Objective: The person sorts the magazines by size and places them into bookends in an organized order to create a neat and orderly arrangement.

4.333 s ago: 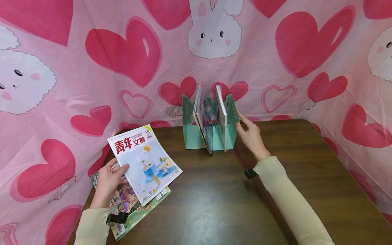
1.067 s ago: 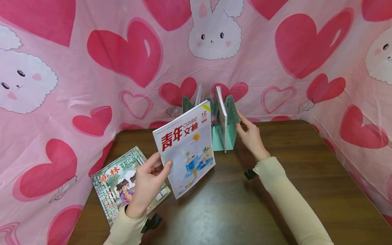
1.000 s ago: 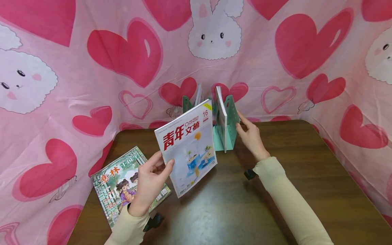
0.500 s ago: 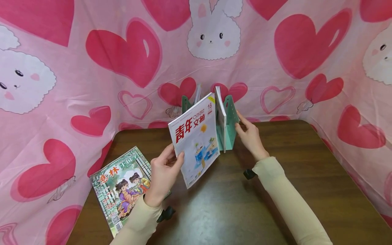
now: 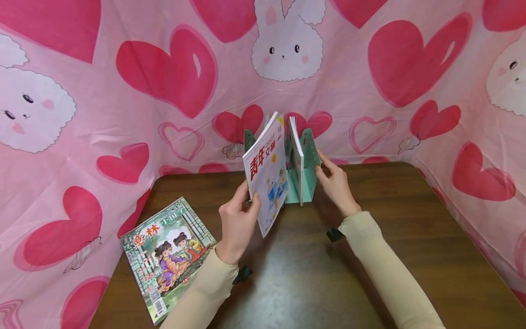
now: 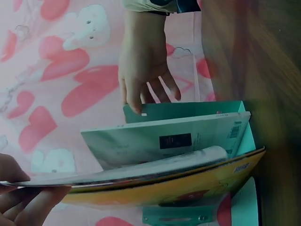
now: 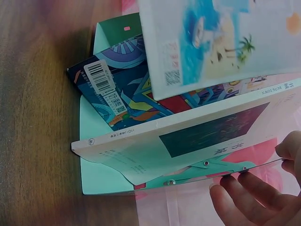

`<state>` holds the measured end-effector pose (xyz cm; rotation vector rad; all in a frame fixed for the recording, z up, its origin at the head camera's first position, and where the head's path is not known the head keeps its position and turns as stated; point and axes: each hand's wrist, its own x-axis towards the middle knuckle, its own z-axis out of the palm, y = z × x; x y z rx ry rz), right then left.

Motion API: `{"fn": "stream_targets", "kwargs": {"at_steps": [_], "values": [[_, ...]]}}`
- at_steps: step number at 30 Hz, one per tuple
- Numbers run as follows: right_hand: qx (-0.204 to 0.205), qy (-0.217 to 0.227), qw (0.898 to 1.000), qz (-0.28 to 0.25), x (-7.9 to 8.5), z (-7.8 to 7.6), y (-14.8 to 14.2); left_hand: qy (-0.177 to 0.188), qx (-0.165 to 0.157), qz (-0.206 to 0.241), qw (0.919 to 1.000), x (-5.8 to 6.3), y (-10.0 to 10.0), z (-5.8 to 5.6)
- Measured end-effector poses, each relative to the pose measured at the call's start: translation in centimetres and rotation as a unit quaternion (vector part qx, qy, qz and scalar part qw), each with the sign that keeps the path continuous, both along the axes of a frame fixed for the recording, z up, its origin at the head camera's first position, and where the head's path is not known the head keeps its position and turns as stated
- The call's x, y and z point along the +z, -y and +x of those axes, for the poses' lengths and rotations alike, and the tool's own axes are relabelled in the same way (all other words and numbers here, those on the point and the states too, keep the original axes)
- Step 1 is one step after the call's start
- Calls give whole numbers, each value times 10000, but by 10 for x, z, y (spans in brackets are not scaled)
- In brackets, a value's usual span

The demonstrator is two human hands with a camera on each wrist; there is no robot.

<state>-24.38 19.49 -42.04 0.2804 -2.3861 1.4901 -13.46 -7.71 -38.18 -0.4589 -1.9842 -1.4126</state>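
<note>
My left hand [image 5: 238,224] pinches a white magazine [image 5: 267,187] by its left edge, thumb on the cover. Tilted, the magazine hangs in front of the green book rack [image 5: 310,169] and hides its left part. My right hand [image 5: 338,187] grips the rack's right end plate, thumb inside and fingers outside, as the right wrist view shows. Inside the rack stand a white-covered book [image 7: 188,132] near that plate and a colourful dark-blue magazine [image 7: 115,84] leaning on the left. The held magazine's lower end [image 7: 188,56] overlaps the gap between them.
A green illustrated magazine [image 5: 172,260] lies face up on the brown wooden table [image 5: 320,283] at the left. Behind the table hangs a pink curtain [image 5: 341,59] with hearts and rabbits.
My left hand has carried the white magazine from the left side, off the green one, right and up toward the rack, turning its cover more rightward. My right hand stays on the rack.
</note>
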Motion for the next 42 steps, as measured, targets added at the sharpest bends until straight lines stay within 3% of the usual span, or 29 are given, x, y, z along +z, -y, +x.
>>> {"fn": "stream_targets", "kwargs": {"at_steps": [10, 21, 27, 33, 42], "values": [[18, 74, 10000, -50, -1, 1, 2, -513, 279, -141, 9982, 4, -21, -13], [86, 236, 9996, -120, -1, 2, 3, -862, 569, -287, 9942, 2, -39, -34], [13, 194, 9997, -174, -3, 3, 1, -1135, 852, -638, 9878, 1, -50, -45], [62, 184, 9996, -197, -2, 3, 2, -1472, 1069, -843, 9797, 3, -52, -46], [-14, 79, 9999, -131, 0, 1, 3, -1404, 1194, -1107, 9766, -2, -48, -48]]}}
